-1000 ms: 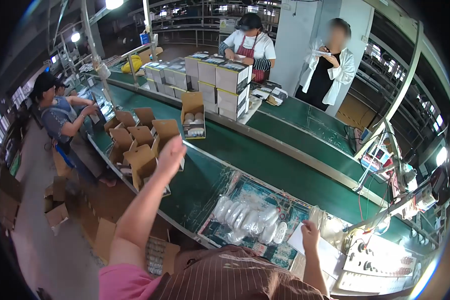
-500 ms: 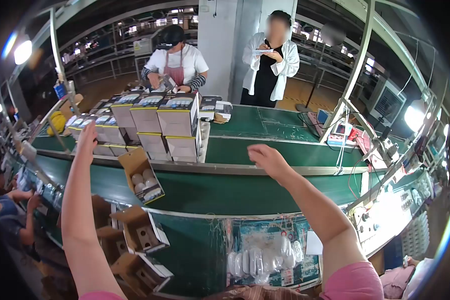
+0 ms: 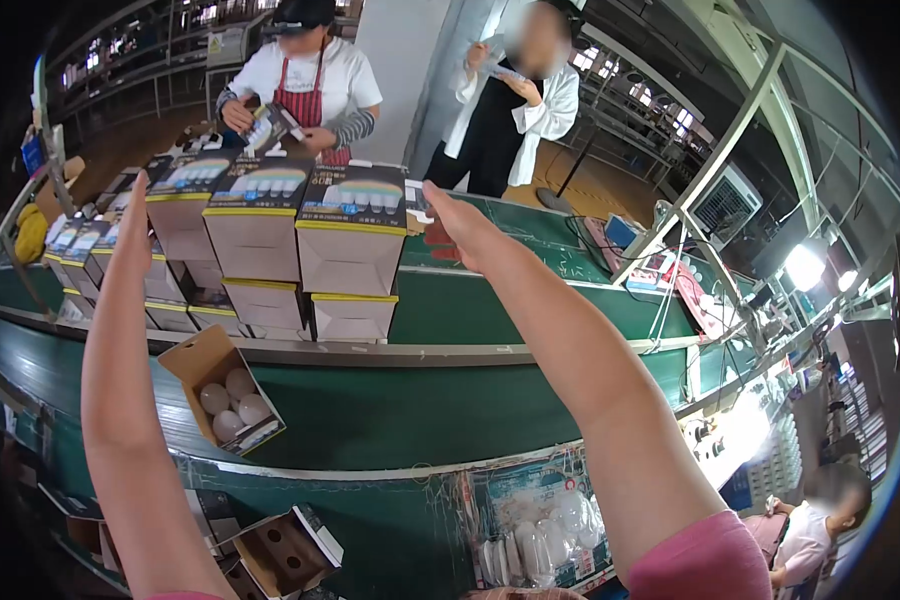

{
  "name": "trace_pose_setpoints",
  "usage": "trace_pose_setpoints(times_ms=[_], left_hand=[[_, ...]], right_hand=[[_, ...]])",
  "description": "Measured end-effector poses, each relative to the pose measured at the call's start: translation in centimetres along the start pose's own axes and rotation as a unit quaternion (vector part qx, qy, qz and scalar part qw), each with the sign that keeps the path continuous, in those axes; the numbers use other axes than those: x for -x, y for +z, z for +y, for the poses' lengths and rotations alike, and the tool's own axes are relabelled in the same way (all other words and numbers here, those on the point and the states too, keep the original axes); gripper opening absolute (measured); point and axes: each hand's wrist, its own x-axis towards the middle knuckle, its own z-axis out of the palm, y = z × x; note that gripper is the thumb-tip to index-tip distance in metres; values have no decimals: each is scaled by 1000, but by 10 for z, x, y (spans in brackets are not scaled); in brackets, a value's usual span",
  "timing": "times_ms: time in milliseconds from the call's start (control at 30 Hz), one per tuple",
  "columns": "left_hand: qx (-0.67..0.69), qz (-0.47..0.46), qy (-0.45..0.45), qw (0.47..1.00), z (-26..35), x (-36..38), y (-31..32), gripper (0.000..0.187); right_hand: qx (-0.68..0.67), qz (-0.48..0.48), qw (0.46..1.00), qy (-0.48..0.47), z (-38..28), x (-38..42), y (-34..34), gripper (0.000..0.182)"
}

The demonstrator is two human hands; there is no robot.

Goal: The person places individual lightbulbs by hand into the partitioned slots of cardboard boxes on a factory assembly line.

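Observation:
My left hand [image 3: 136, 228] is upright with straight fingers at the left side of the upper row of stacked bulb boxes [image 3: 350, 240]. To the right of the same row is my right hand [image 3: 457, 232], fingers stretched out and palm facing the boxes. Nothing is held in either hand. The stack has two layers, with white fronts, yellow edges and dark printed tops. Below it, on the green belt [image 3: 370, 410], lies an opened box [image 3: 253, 437] with several white bulbs [image 3: 227, 400] inside.
Opened empty boxes [image 3: 288, 555] lie at the bottom left. Plastic-wrapped white parts [image 3: 540, 545] sit at the bottom centre. A metal rail [image 3: 450, 354] runs before the stack. A co-worker [image 3: 305, 90] handles a box behind it; another person [image 3: 515, 105] stands holding paper.
The view has moved closer to the stack. My right hand has moved left to the stack's right side, and my left hand is beside its upper row.

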Motion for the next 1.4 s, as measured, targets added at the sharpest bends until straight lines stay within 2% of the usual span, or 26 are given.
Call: trace_pose_setpoints(times_ms=[100,233,333,367,400,433,467,500,533,600,633,667,700,767,800,833,867,900,933,1000,1067,1133,1233,1333,1367,1400], left_hand=[[13,-45,-6,999,5,13,10,99],[-19,-15,2,1000,13,29,16,97],[21,-89,34,995,26,38,2,94],[44,-37,66,996,31,42,2,89],[31,-13,53,998,47,59,1,83],[63,-4,60,996,61,79,5,64],[110,-23,87,990,66,86,-1,54],[71,-43,192,978,69,115,1,45],[7,-70,245,967,69,131,0,44],[-202,-129,316,918,73,162,-17,47],[-250,-158,326,898,71,179,-22,50],[-184,-195,287,920,59,202,-19,47],[-116,-227,245,936,48,225,-16,44],[-281,-184,268,903,24,302,19,30],[-123,-238,152,951,3,316,19,27],[-68,-229,138,961,1,387,54,33],[-179,-241,126,946,-3,419,67,37],[-222,-177,125,951,-33,444,69,39],[-357,-140,132,914,-54,466,70,50],[-384,-156,193,889,-106,518,69,54],[-395,-105,175,896,-161,564,64,53],[-263,-106,87,955,-225,600,50,56],[-190,-52,-27,980,-251,647,47,62],[-51,7,-120,991,-273,667,39,61],[-59,-6,-113,992,-277,668,33,61],[-114,0,-125,986,-269,674,31,61]], right_hand=[[32,-16,999,-19,-1,-15,20,62],[21,-32,999,-39,-4,-11,36,55],[15,-21,997,-74,6,-9,35,54],[51,7,992,-115,8,-3,27,62],[83,33,985,-149,5,14,19,71],[77,25,976,-200,5,24,7,70],[68,18,968,-241,8,36,-8,69],[41,35,969,-240,8,62,-23,60],[-37,-47,966,-252,7,94,-41,43],[-32,-30,970,-240,10,162,-72,27],[-22,-49,965,-256,28,182,-89,31],[-12,-67,959,-276,43,200,-106,40],[7,-64,961,-270,64,210,-128,39],[46,-60,960,-269,124,218,-166,37],[45,-36,965,-255,151,228,-171,40],[45,-14,969,-243,178,239,-175,45],[70,-8,970,-231,206,248,-181,47],[95,-1,970,-223,233,254,-189,48],[133,5,971,-196,261,259,-196,51],[84,-14,982,-168,314,273,-195,60],[-10,-58,988,-140,374,281,-185,69],[64,-72,988,-119,423,284,-179,73],[9,-108,987,-121,427,295,-173,73],[145,-165,971,-97,415,298,-194,70],[118,-154,970,-149,431,293,-208,61],[138,-136,971,-138,436,302,-225,60]])
